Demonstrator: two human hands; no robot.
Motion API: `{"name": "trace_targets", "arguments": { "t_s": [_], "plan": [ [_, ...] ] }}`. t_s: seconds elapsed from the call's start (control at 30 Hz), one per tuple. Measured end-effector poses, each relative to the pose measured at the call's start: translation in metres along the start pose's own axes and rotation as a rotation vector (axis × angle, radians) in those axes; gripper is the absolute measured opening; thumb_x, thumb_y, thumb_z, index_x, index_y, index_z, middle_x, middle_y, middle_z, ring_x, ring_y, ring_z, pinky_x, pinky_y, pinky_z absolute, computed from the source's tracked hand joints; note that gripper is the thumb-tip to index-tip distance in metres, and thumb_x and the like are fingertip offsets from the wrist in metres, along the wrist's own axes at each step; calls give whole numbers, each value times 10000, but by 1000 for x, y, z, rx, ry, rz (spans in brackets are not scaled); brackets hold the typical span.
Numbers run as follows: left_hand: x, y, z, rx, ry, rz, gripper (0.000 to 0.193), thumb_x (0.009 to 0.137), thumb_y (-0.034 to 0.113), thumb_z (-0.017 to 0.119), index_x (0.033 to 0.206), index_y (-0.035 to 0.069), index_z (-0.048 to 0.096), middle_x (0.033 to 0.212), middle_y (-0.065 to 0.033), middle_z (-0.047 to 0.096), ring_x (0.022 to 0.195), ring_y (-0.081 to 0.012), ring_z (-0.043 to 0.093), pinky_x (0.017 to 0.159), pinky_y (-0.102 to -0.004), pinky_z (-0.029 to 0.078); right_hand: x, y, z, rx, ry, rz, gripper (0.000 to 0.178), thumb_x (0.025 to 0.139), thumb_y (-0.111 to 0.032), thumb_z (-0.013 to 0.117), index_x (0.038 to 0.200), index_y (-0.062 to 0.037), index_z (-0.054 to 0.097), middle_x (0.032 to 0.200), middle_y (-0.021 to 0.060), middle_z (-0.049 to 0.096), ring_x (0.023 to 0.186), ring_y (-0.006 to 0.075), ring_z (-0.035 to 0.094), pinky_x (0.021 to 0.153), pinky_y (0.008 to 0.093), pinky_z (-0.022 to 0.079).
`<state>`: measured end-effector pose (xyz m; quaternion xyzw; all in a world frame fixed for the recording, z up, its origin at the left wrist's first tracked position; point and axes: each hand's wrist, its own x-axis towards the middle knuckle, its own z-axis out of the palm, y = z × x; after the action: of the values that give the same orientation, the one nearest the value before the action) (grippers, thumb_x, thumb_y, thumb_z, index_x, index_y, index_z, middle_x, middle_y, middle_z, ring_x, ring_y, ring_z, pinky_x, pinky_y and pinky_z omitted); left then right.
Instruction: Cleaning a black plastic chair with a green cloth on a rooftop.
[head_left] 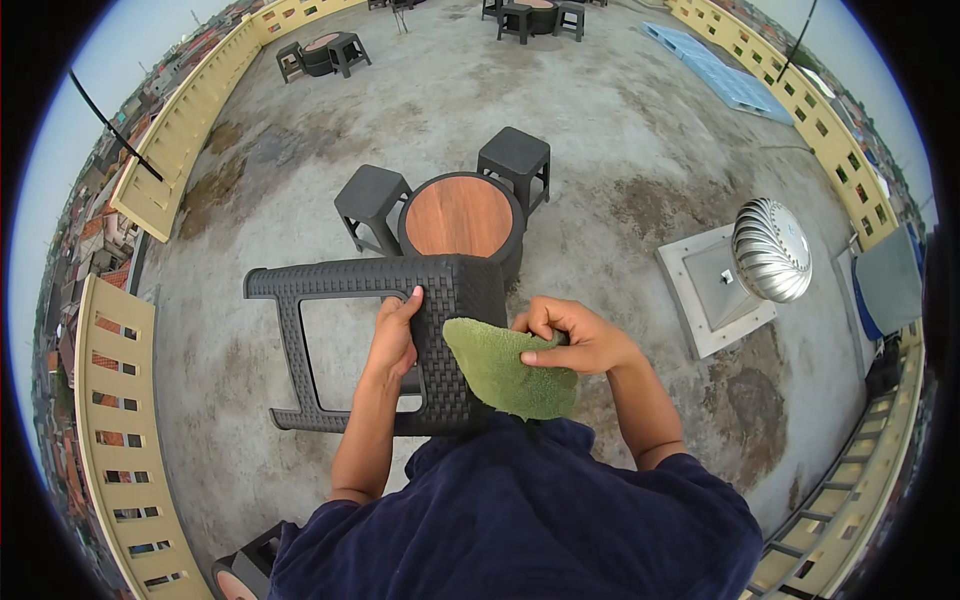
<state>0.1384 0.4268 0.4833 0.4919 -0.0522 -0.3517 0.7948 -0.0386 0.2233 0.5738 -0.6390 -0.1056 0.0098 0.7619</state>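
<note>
A dark grey plastic stool (440,290) with a woven pattern is held on its side in front of me, its legs pointing left. My left hand (394,335) grips the stool's side panel by the edge of its opening, thumb on the outer face. In my right hand (578,340) a green cloth (510,370) is pinched between thumb and fingers. The cloth hangs over the seat end of the stool and covers part of it; whether it touches the surface there, I cannot tell.
Just beyond stands a round table (462,218) with a wooden top, flanked by two dark stools (372,198). A metal turbine vent (772,250) rises at the right. Pale yellow parapets (120,430) border the concrete roof. Farther off are more stools (345,52) and a light-blue panel (715,70).
</note>
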Motion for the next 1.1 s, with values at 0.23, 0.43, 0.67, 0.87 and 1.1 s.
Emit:
{"name": "trace_targets", "arguments": {
  "t_s": [0.23,0.43,0.67,0.87,1.1],
  "plan": [
    [-11,5,-8,-271,-102,8,329,1005,244,527,1053,-70,608,1089,-174,680,1000,-238,678,883,-370,543,27,7,9,-449,-288,-34,328,862,-20,665,771,-45,351,781,100,528,754,234,553,662,345,406],
    [-19,-7,-9,-400,-87,19,375,1007,272,502,1179,-50,592,1193,-151,657,1108,-271,633,983,-427,480,28,50,15,-27,-358,-27,440,792,3,728,682,-87,312,833,18,443,754,130,401,691,276,357],
    [-11,-13,-6,-401,-129,-52,375,1023,274,476,1204,-36,583,1201,-142,655,1119,-259,627,993,-406,475,24,-7,28,-986,-69,-729,272,775,4,722,689,-70,475,845,77,473,671,205,448,544,310,393],
    [-5,-17,7,-366,-134,-94,371,1025,248,461,1222,-49,563,1166,-156,665,1082,-272,645,988,-407,488,29,-36,-5,-941,576,-1385,312,844,-352,744,921,-73,628,1034,74,522,852,220,523,623,381,436],
    [2,-30,31,-370,-215,-122,379,1023,284,475,1219,-27,569,1222,-152,641,1136,-272,619,997,-435,480,57,239,-140,-668,712,-32,526,1002,-268,474,1467,-47,366,1478,151,408,1319,289,420,1095,390,332]
  ]
}}
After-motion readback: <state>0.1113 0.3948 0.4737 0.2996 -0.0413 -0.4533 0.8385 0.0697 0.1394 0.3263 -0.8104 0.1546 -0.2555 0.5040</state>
